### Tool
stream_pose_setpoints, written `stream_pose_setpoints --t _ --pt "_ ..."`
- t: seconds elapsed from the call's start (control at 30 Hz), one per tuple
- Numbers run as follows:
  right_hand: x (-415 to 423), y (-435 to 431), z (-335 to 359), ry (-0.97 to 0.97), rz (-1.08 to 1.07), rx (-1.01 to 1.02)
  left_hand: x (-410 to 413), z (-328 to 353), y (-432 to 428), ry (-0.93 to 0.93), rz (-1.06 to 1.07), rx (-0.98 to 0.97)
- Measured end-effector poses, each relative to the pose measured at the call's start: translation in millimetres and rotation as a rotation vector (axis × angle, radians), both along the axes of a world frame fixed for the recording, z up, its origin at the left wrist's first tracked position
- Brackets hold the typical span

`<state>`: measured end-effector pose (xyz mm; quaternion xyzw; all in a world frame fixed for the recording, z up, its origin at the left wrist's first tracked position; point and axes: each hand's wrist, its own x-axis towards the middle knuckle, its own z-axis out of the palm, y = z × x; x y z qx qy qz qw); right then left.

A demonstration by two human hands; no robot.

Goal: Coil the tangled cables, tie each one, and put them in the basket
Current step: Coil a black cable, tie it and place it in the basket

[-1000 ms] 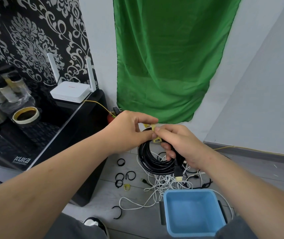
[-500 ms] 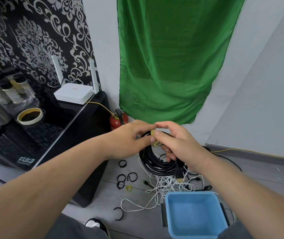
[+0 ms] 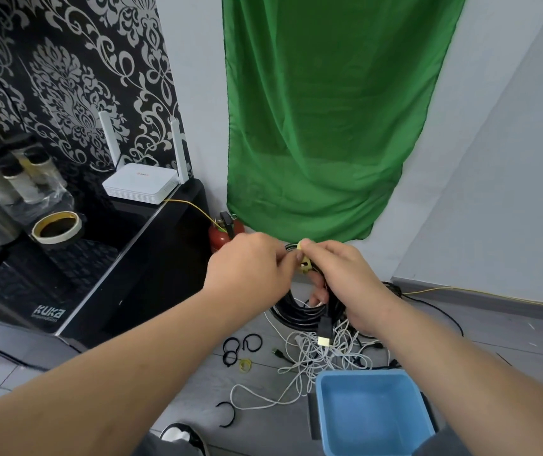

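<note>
Your left hand (image 3: 250, 268) pinches the yellow tie (image 3: 304, 260) at the top of the black coil (image 3: 296, 312), which hangs down from both hands above the floor. Your right hand (image 3: 346, 281) curls round the coil and also pinches the tie. The basket (image 3: 362, 374) lies below, toward you, nearer to the right hand.

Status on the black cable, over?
Left hand pinches yellow tie; right hand grips black coil. Coil not in basket. White cables tangled on floor below.
</note>
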<state>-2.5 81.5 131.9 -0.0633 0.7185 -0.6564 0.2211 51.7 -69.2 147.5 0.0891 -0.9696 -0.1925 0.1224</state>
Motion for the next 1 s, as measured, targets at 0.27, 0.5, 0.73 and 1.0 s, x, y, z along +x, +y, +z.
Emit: stream_pose_setpoints --t 0.27,0.5,0.73,1.0 --pt "-3 -1 1 -0.038 -0.080 -0.080 3 6 21 -0.162 0.074 0.769" --pt "-6 1 6 0.017 -0.057 -0.155 0 -1 21 -0.120 0.026 0.756" --pt "-4 1 7 -0.022 -0.060 -0.182 4 3 29 -0.147 0.091 0.967" --pt "-6 3 6 0.054 -0.087 -0.183 2 11 33 -0.119 0.088 1.063"
